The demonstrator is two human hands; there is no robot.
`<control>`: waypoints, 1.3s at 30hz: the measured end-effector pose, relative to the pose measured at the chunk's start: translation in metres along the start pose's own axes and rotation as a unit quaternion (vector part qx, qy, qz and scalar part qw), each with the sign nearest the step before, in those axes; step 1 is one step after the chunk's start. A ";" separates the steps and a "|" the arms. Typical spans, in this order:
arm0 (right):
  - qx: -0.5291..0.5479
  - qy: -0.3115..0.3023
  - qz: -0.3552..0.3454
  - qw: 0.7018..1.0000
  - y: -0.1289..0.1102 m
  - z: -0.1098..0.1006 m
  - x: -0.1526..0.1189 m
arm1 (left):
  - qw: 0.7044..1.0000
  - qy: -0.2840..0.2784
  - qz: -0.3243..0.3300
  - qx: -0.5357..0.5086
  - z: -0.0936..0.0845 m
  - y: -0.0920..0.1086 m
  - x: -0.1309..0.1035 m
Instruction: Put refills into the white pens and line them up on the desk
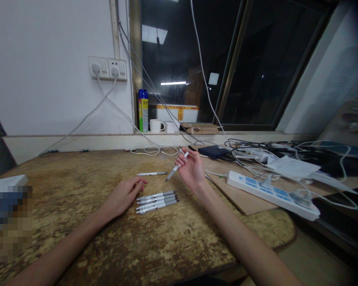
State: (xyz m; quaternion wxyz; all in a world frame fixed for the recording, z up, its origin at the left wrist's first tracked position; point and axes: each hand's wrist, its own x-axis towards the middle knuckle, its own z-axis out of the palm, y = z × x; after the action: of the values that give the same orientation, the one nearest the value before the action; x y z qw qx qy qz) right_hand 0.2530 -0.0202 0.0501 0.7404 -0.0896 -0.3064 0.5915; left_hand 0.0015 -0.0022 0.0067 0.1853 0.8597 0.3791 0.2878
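Pen in right hand, mug upright

A: Quick pass, any text?
B: One hit. Spray can, left of center in the upper half. Its yellow label has dark Chinese characters, look like 杀虫, running off around the right side of the can.
A: Anything else on it?
B: Smaller print lower down, can't read it.
A: Orange strips on the white box, upper center, seen in the window glass?
B: Tiny marks along the top one, illegible.
A: Cardboard box, right of those, on the sill?
B: Dark printed mark on the front, too small. Log unreadable.
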 end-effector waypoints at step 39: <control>-0.029 -0.035 -0.025 0.999 -0.001 0.002 -0.003 | 1.000 -0.005 -0.013 0.001 -0.002 0.005 0.000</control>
State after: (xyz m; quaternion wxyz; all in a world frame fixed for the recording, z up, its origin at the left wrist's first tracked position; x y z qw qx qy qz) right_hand 0.2522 -0.0240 0.0514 0.7412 -0.0825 -0.3509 0.5663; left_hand 0.0026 -0.0054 0.0108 0.1898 0.8565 0.3893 0.2806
